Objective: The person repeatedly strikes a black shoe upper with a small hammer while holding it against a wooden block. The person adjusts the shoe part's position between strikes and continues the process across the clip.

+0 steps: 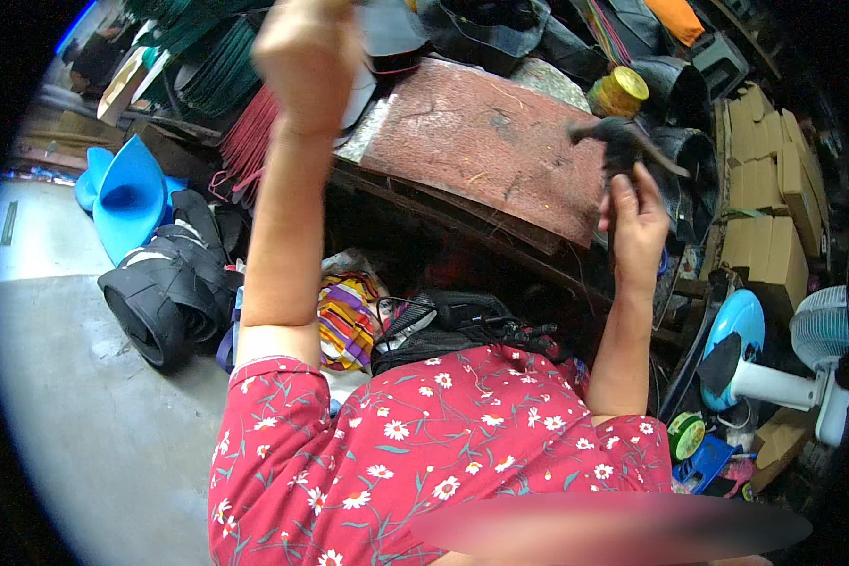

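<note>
Gripped a black-headed claw hammer [623, 141] in the right hand [640, 224], with thumb and fingers wrapped around the handle just below the head. Held it upright at the right end of a reddish board [481, 141], near a round yellow container [619, 91]. Had the left hand [307, 75] up at the top edge of the view, blurred, left of the board and near some red strands [250, 137]. Could not tell its grip, closed on something or empty. Saw stacked cardboard boxes [759, 247] farther right.
</note>
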Available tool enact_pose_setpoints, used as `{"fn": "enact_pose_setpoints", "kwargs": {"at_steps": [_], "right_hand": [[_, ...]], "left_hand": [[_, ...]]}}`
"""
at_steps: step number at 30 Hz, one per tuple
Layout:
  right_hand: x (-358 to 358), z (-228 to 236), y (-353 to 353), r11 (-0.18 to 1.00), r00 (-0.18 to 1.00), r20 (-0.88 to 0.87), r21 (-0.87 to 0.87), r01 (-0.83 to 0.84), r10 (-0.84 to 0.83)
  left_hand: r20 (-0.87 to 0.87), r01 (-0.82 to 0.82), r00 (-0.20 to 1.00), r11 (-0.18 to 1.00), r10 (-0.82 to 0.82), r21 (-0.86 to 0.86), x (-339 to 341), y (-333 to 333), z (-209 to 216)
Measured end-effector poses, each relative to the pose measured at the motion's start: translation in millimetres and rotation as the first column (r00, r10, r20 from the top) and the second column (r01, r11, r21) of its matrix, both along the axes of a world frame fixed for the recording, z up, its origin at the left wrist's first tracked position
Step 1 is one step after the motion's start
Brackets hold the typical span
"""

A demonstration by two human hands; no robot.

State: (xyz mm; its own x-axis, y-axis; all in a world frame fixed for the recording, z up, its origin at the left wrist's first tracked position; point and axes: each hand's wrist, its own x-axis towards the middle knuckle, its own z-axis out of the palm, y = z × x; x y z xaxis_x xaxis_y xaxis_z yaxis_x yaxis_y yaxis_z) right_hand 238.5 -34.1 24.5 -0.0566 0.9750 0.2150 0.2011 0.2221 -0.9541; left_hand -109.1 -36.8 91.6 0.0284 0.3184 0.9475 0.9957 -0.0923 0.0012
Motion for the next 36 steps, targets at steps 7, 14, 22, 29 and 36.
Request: {"fn": "enact_pose_setpoints", "kwargs": {"at_steps": [7, 14, 22, 29, 36], "right_hand": [[34.7, 15.3, 4.0, 0.968, 0.861, -0.475, 0.066, 0.242, -0.183], [28.0, 13.8, 13.9, 0.984, 0.909, -0.398, 0.072, 0.161, -0.12], [0.3, 21.9, 39.9, 0.986, 0.76, 0.63, 0.136, 0.094, -0.16], [-12.9, 12.9, 38.8, 0.979, 0.584, 0.786, 0.186, 0.087, -0.201], [-8.9, 5.2, 42.4, 0.976, 0.615, 0.76, 0.203, 0.081, -0.209]], "left_hand": [[-0.136, 0.4, 0.831, 0.749, -0.54, -0.528, 129.0, 10.6, -75.4], [0.052, 0.457, 0.851, 0.688, -0.523, -0.564, 132.0, 16.9, -78.0], [0.62, 0.358, 0.784, 0.791, 0.035, -0.497, 93.5, 44.2, -51.0], [0.996, 0.811, 0.061, 0.586, -0.066, -0.011, 75.6, 77.1, -72.1], [0.969, 0.708, 0.157, 0.706, -0.189, 0.022, 80.3, 82.2, -99.5]]}}
